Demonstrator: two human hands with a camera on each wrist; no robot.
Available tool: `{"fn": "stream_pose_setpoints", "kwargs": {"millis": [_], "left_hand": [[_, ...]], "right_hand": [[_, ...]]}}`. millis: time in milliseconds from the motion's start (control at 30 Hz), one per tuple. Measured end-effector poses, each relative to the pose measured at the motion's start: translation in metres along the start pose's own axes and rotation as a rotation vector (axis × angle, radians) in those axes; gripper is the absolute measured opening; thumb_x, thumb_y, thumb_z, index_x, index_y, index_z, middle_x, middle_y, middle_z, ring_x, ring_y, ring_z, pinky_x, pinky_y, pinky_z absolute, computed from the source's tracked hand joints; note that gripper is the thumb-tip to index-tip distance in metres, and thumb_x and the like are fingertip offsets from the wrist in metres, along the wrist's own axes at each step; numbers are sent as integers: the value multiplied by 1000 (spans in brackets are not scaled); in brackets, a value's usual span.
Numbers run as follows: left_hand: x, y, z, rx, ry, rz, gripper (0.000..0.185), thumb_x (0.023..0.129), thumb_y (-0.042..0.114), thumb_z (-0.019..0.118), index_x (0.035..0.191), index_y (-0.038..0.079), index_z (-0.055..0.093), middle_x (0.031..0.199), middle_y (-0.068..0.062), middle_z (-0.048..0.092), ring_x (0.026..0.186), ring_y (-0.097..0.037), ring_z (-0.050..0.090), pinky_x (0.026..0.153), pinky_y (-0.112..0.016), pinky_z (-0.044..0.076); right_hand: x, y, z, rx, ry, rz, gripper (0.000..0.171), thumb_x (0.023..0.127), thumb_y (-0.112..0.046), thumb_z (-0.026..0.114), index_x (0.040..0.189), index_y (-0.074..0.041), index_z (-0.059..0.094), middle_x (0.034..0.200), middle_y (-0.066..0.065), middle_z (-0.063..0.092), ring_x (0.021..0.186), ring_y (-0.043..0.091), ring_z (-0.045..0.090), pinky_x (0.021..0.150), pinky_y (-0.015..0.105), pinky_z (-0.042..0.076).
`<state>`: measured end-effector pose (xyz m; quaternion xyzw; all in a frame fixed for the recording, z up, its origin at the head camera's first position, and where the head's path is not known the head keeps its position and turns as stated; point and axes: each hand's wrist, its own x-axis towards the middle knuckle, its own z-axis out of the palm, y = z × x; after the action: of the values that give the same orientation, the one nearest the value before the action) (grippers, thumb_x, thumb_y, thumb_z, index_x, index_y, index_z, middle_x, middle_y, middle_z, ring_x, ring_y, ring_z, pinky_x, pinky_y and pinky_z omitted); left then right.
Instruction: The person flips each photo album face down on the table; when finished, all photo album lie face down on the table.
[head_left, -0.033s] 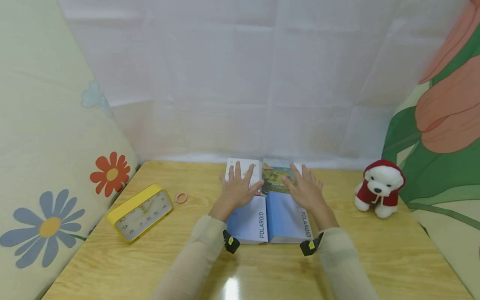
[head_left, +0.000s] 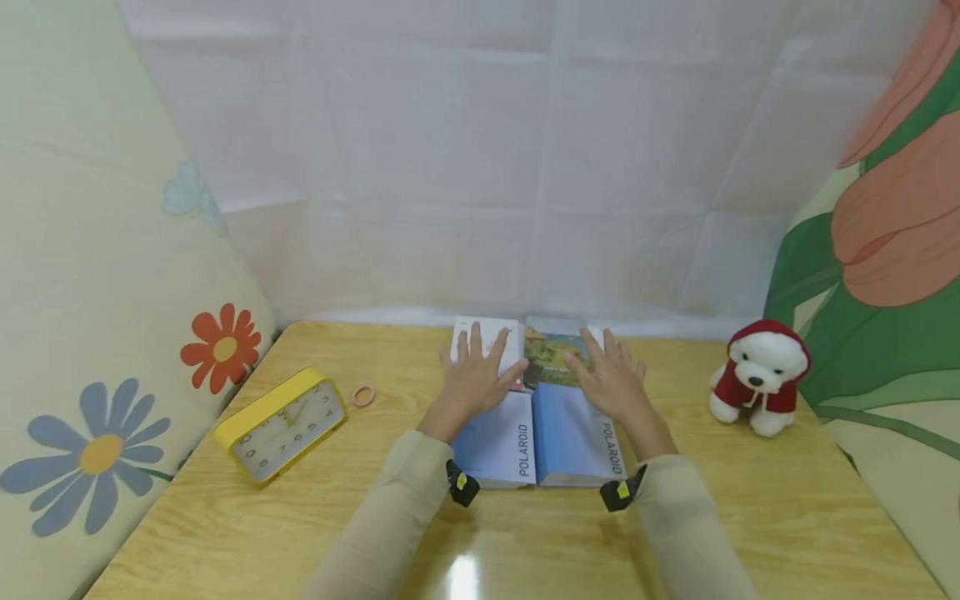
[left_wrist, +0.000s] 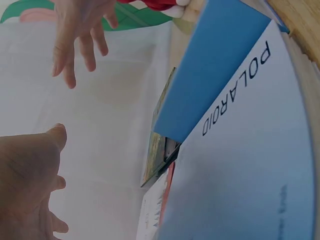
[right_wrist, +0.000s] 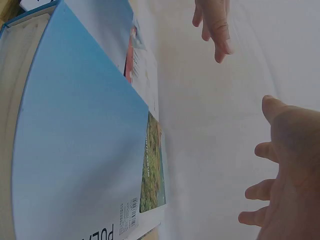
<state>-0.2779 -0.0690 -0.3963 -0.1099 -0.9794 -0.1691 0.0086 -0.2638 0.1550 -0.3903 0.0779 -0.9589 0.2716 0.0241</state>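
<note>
Two blue books marked POLAROID lie side by side on the wooden table, the left book (head_left: 498, 437) and the right book (head_left: 570, 433). My left hand (head_left: 474, 379) is spread over the far half of the left book, fingers straight. My right hand (head_left: 611, 382) is spread the same way over the right book. In the left wrist view the left hand (left_wrist: 25, 185) shows a gap to the pale cover (left_wrist: 250, 175). In the right wrist view the right hand (right_wrist: 287, 165) is likewise held off the blue cover (right_wrist: 80, 150). Neither hand holds anything.
A yellow alarm clock (head_left: 281, 425) lies tilted at the table's left, with a small pink hair ring (head_left: 363, 394) beside it. A white plush dog in a red hood (head_left: 760, 377) sits at the right. Flowered cushions (head_left: 90, 333) flank the table (head_left: 525, 533); a white cloth hangs behind.
</note>
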Motion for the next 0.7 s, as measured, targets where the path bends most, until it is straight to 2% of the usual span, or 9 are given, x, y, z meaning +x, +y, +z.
{"fn": "stream_pose_setpoints", "kwargs": {"millis": [167, 533, 633, 700], "left_hand": [[0, -1, -2, 10, 19, -6, 76, 99, 66, 30, 161, 22, 18, 162, -25, 0, 148, -46, 1, 111, -72, 1], [-2, -1, -3, 24, 21, 1, 76, 99, 66, 30, 161, 23, 17, 163, -25, 1, 148, -46, 2, 112, -71, 1], [-3, 0, -4, -6, 12, 10, 76, 100, 64, 32, 161, 22, 16, 163, -25, 1, 148, -46, 5, 113, -70, 2], [-6, 1, -4, -46, -2, 40, 77, 100, 62, 37, 161, 20, 16, 163, -25, 2, 147, -47, 8, 113, -70, 7]], "right_hand": [[0, -4, -2, -4, 8, -22, 69, 103, -56, 32, 160, -18, 19, 163, 24, 2, 145, 52, 2, 108, 74, -5], [-1, -6, -2, 10, 10, -41, 70, 103, -57, 31, 160, -18, 19, 162, 25, 1, 145, 53, 1, 108, 74, -6], [-2, -6, -4, 19, 0, -58, 73, 102, -61, 29, 160, -18, 18, 162, 24, 0, 145, 52, 1, 109, 74, -4], [-6, -3, -6, 26, -19, -88, 76, 101, -61, 32, 160, -15, 18, 162, 25, 1, 145, 53, 4, 109, 74, 0]]}}
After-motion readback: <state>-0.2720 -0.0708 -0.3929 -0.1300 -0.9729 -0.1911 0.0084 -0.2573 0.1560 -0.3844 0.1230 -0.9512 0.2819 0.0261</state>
